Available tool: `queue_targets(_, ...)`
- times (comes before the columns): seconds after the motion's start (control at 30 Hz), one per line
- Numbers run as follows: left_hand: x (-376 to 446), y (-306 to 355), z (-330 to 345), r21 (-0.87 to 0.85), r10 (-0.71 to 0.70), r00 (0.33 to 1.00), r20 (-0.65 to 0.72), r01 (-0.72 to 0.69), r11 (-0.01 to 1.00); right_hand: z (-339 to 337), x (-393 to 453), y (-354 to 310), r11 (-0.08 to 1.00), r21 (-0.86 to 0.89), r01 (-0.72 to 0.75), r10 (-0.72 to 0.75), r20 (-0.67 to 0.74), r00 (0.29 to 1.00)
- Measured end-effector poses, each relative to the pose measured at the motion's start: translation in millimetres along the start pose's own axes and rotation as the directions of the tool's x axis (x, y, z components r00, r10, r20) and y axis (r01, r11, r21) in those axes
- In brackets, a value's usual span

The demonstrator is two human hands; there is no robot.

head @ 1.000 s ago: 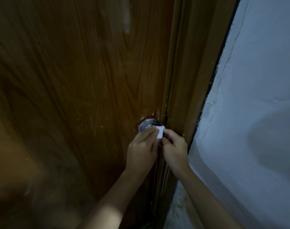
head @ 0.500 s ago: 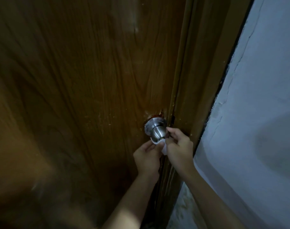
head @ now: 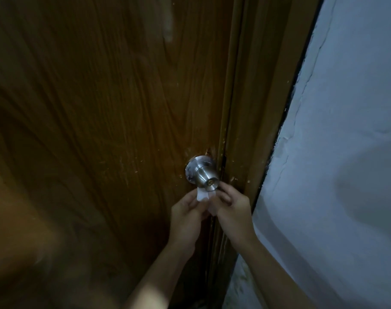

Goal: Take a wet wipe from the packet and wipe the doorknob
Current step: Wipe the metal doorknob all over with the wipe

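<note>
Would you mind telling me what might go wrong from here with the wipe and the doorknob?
The wipe is a small bunched piece pinched between the left hand and right hand just under the doorknob, so it could slip and drop. Bunched up, it may miss the plate at the base of the doorknob. The dim light may hide missed spots.

One head-worn view looks forward and down, close to a door (head: 100,130), with the knob (head: 204,172) just right of centre and both hands low in the picture; wall (head: 346,130) fills the right.
</note>
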State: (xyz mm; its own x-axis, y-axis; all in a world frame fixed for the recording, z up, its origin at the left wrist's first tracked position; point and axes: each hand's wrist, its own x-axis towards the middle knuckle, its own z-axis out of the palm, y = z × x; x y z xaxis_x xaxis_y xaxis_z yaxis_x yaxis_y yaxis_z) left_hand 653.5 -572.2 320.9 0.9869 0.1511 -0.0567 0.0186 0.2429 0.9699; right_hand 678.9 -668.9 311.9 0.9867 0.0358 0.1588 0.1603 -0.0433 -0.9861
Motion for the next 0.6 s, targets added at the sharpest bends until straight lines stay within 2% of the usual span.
queue_targets(0.1, -8, -4, -1, 0.034, -0.035, 0.999, 0.031, 0.034, 0.999, 2, -11, 9, 0.992, -0.123, 0.035, -0.032, 0.023, 0.999)
queue_targets(0.17, -8, -6, -1, 0.091, -0.027, 0.998, -0.048, 0.031, 0.995, 2, -14, 16, 0.975, -0.221, 0.027, -0.048, -0.092, 0.995)
queue_targets(0.23, -4, -7, -2, 0.179, 0.030, 0.988, -0.153, -0.003, 0.984, 0, -13, 16, 0.970, -0.244, -0.014, -0.045, -0.234, 0.971)
queue_targets(0.3, 2, -8, -2, 0.315, 0.151, 0.963, -0.221, -0.076, 0.946, 1, -10, 8, 0.983, -0.172, -0.059, 0.013, -0.256, 0.967)
queue_targets(0.4, 9, -4, 2, 0.557, 0.377, 0.900, -0.220, -0.201, 0.806, 8, -1, -9, 0.973, 0.079, -0.216, 0.223, -0.089, 0.971)
queue_targets(0.43, 11, -2, 2, 0.619, 0.441, 0.878, -0.188, -0.242, 0.747, 10, 0, -14, 0.964, 0.134, -0.229, 0.237, -0.049, 0.970)
queue_targets(0.53, 16, 3, 2, 0.739, 0.562, 0.822, -0.089, -0.324, 0.590, 14, -4, -18, 0.988, 0.125, -0.088, 0.105, -0.139, 0.985)
queue_targets(0.6, 18, 5, -1, 0.795, 0.583, 0.812, -0.038, -0.329, 0.509, 16, -11, -17, 0.983, 0.170, -0.075, 0.104, -0.170, 0.980)
